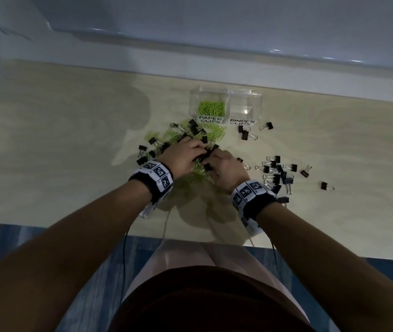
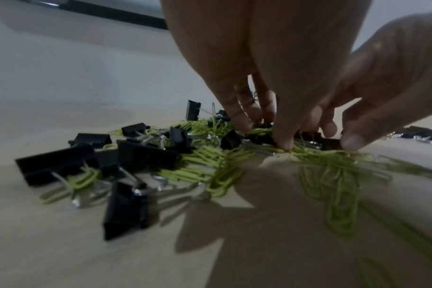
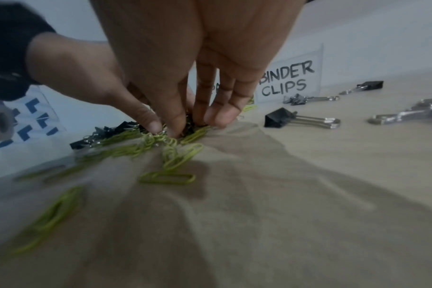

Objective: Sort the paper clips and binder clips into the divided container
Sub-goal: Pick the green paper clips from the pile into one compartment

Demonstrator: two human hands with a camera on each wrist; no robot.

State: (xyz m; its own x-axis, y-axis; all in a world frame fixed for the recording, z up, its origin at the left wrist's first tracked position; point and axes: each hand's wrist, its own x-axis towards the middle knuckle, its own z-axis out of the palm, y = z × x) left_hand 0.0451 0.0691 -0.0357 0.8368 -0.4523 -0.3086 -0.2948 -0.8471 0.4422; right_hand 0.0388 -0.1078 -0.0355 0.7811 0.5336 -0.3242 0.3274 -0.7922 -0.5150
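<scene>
On the pale table (image 1: 59, 144), we find our left hand (image 1: 182, 155) and right hand (image 1: 226, 170) meeting fingertip to fingertip in the mixed heap of green paper clips (image 2: 210, 163) and black binder clips (image 2: 62, 165). Only the head view shows the divided container (image 1: 225, 104) beyond: green clips fill its left cell, the right cell looks bare. Wrist views (both blurred) show fingers (image 3: 217, 115) digging into the heap; whether either hand actually pinches a clip, we cannot tell. More binder clips lie scattered at right.
</scene>
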